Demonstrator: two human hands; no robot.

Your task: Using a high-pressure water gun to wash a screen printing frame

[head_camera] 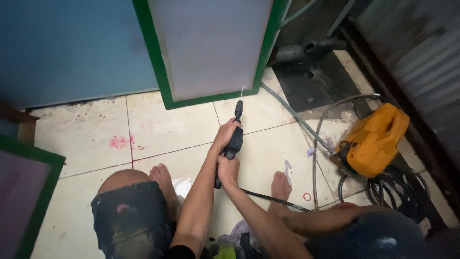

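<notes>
Black plastic spray gun [234, 141] sits gripped in both fists: left hand [226, 133] fingers wrapped around its upper body, right hand [228, 169] fingers closed on the grip below, nozzle aimed beyond the knuckles at a green-framed mesh screen [211, 48]; it looks rigid, light, probably wet and slippery, with a stiff hose tugging behind the right palm
</notes>
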